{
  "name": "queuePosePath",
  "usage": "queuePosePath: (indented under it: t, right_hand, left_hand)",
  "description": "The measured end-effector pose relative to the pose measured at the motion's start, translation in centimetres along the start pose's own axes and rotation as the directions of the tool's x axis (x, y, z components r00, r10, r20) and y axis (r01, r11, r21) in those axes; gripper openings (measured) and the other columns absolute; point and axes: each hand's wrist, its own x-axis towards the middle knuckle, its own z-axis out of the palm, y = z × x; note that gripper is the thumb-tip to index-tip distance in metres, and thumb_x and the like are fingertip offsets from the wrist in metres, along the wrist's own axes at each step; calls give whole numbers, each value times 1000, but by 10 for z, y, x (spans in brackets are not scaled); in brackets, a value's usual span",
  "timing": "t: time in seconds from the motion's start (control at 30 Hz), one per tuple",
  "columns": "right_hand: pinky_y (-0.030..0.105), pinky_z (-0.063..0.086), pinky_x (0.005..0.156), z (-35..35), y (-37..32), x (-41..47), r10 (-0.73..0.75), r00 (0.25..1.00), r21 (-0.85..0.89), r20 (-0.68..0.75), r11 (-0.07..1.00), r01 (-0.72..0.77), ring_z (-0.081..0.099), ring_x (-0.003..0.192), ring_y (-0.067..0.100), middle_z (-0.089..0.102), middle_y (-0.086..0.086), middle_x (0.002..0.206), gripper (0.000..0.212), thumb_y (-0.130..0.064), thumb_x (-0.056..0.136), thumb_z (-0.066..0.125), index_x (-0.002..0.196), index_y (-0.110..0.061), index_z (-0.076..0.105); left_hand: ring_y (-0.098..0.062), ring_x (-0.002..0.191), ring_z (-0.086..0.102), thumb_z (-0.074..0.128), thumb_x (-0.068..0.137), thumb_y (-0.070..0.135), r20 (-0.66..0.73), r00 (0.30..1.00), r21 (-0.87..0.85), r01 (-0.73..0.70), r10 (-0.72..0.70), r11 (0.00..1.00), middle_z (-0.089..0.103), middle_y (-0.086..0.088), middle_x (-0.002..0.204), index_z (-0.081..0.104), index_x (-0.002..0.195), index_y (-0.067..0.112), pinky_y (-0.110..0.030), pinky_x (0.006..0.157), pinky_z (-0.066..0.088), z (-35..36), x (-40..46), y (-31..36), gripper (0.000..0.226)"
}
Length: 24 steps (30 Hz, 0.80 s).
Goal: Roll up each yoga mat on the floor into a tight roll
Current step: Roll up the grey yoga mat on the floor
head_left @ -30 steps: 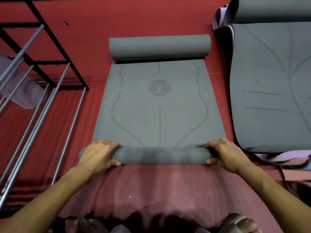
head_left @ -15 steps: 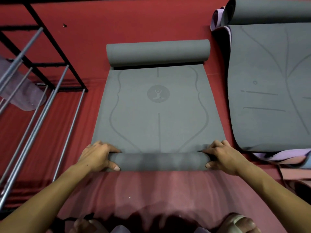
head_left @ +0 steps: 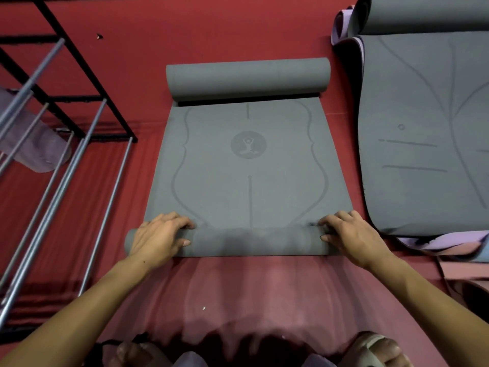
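Observation:
A grey yoga mat (head_left: 248, 170) with a seated-figure emblem lies on the red floor in front of me. Its near end is wound into a roll (head_left: 254, 242). Its far end is curled into a thicker roll (head_left: 248, 78). My left hand (head_left: 158, 237) grips the near roll's left end, fingers over the top and thumb at the front. My right hand (head_left: 349, 234) grips the right end the same way. A flat stretch of mat lies between the two rolls.
A second grey mat (head_left: 428, 133) lies at the right, over lilac and pink mats (head_left: 444, 241), with a grey roll (head_left: 423, 14) at its far end. A black metal rack (head_left: 79, 83) with steel rods (head_left: 53, 202) stands at the left. My feet show at the bottom edge.
Both hands have rolled the near roll forward over the mat, toward the emblem. The flat stretch between the two rolls is shorter.

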Motion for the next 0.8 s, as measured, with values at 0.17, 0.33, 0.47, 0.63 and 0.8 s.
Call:
queuePosePath:
  t: [0.17, 0.33, 0.47, 0.63, 0.8]
  right_hand:
    - [41, 55, 74, 3, -5, -5, -11, 994, 3, -108, 1000, 11, 53, 95, 20, 67, -12, 106, 26, -48, 96, 60, 116, -35, 69]
    - [44, 55, 81, 8, -14, -15, -29, 991, -51, -131, 998, 22, 50, 98, 25, 60, -2, 115, 57, -64, 85, 72, 127, -26, 70]
    - [39, 55, 80, 4, -17, -13, -24, 998, -97, -50, 995, 19, 51, 107, 22, 58, -6, 120, 72, -60, 79, 80, 140, -27, 61]
    - [32, 44, 72, -8, -23, 3, 0, 1000, -98, 11, 995, 1, 52, 105, 16, 62, -10, 111, 49, -57, 88, 71, 125, -29, 56]
    - [42, 53, 82, 0, -19, 6, -24, 999, -111, -37, 994, 20, 49, 103, 27, 60, -1, 122, 43, -45, 90, 73, 126, -23, 67]
  left_hand:
    - [-15, 118, 63, 73, 91, 46, -27, 1000, 19, 14, -13, 1000, 66, 18, 118, 60, 127, 45, -41, 90, 49, -3, -2, 7, 39]
    - [-20, 117, 59, 64, 97, 44, -68, 997, 67, 39, -35, 997, 65, 15, 123, 66, 129, 42, -42, 91, 47, 2, -1, 10, 32]
    - [-23, 108, 64, 58, 97, 44, -69, 997, 51, 23, -19, 998, 66, 11, 115, 66, 129, 40, -45, 88, 54, 2, -1, 8, 34]
    - [-19, 116, 65, 37, 82, 64, 31, 1000, 93, -2, -1, 996, 69, 12, 124, 55, 133, 40, -42, 93, 51, -11, 0, 10, 59]
    - [-19, 125, 50, 66, 77, 79, 62, 998, 192, -25, 13, 981, 55, 9, 133, 49, 147, 43, -39, 98, 42, -12, 7, 16, 81]
